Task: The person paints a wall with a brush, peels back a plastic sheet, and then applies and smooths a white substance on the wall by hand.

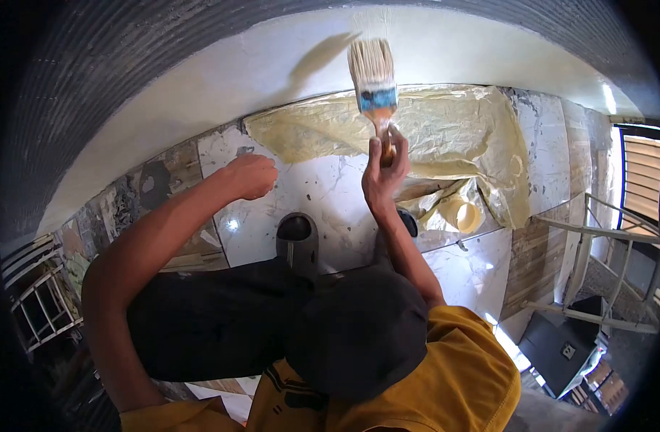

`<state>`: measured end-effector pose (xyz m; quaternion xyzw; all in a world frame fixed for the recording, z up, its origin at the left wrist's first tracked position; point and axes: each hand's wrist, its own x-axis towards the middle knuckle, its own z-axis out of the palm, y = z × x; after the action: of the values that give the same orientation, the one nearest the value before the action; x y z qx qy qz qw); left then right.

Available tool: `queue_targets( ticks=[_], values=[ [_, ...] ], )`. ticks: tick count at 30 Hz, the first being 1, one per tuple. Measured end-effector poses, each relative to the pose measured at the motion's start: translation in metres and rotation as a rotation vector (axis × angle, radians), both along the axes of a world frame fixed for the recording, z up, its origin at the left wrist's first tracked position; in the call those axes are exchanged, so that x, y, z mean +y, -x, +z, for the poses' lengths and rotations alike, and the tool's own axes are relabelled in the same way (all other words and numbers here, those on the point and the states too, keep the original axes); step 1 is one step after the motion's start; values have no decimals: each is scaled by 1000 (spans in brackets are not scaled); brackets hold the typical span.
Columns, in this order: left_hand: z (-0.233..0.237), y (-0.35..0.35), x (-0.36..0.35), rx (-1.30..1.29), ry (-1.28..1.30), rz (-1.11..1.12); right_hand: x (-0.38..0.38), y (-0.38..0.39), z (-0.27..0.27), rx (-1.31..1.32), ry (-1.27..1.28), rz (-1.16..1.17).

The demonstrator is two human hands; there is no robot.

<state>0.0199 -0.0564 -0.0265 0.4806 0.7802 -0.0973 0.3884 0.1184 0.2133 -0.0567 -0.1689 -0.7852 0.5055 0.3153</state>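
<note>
My right hand [387,169] is wrapped round the handle of a wide paint brush [377,79]. The brush points away from me, its pale bristles against the lower part of the white wall [459,50]; whether they touch it I cannot tell. Blue shows on the ferrule. My left hand [252,176] is closed over the floor to the left, and what it holds, if anything, is hidden. Beneath the brush, a crumpled yellowish sheet [445,122] lies along the foot of the wall. A small cream-coloured container [465,216] stands on its near edge, right of my right hand.
Marbled floor tiles [326,191] show paint spots. A grey shoe [297,241] is below my hands. Metal railings [585,237] stand at the right, near a black box [560,345]. Another metal frame [46,295] is at the far left.
</note>
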Motion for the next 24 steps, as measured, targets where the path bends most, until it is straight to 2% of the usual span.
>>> queue_targets(
  ticks=[2,4,6,9,11,13,14,17,20,22,24],
  values=[
    [10,2,9,3,-63,60,0,24,5,213,-117,-43],
    [9,2,11,21,-96,73,1,34,7,147,-67,-38],
    [9,-1,10,36,-126,94,1,45,8,44,177,-39],
    [17,-6,6,-15,-101,99,16,29,-71,-114,42,-38],
    [20,-8,3,-4,-38,58,20,8,-81,-192,-49,-34],
    [22,-5,0,2,-56,69,20,-20,-77,-311,120,-37],
    [21,-5,-2,3,-73,77,19,-25,-75,-316,121,-35],
    [9,-5,-5,-9,-39,41,20,-21,-22,-18,42,-62],
    [6,-2,1,-25,-38,6,22,17,18,79,105,-93],
    [11,-2,9,-18,-70,15,28,43,8,75,61,-53],
    [15,0,13,5,-105,27,36,52,-41,25,-13,-25]
  ],
)
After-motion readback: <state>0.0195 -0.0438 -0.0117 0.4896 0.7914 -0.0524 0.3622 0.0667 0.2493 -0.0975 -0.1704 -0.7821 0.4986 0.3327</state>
